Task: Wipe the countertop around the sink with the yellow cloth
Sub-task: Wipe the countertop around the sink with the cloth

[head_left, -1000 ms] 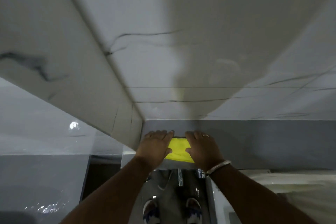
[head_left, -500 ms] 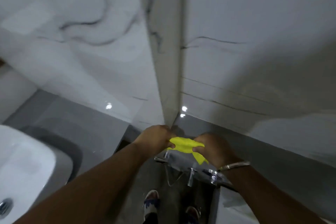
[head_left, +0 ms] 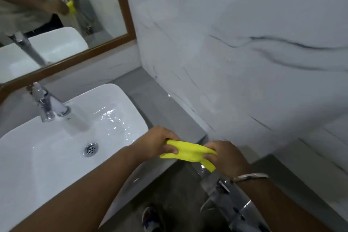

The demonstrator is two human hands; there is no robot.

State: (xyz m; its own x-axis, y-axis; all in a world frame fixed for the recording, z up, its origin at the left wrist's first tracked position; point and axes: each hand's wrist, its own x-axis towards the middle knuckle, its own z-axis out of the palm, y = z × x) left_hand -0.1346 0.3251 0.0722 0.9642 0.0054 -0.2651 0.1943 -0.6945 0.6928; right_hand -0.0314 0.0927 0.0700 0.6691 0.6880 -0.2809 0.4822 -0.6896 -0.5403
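The yellow cloth [head_left: 189,153] is stretched between both hands, in the air just off the right front corner of the grey countertop [head_left: 160,103]. My left hand [head_left: 160,143] grips its left end and my right hand [head_left: 226,156], with a metal bangle on the wrist, grips its right end. One corner of the cloth hangs down below my right hand. The white rectangular sink [head_left: 56,156] sits on the countertop to the left, wet inside, with a chrome tap [head_left: 47,103] at its back.
A marble-patterned wall [head_left: 244,62] rises right of the countertop. A wood-framed mirror [head_left: 56,15] hangs behind the sink. A chrome fitting [head_left: 231,199] sticks out below my right wrist. The grey floor and my shoe [head_left: 150,218] show below.
The view has swung left from the wall to the sink and countertop. Both hands lifted the cloth off the grey ledge and now hold it bunched between them.
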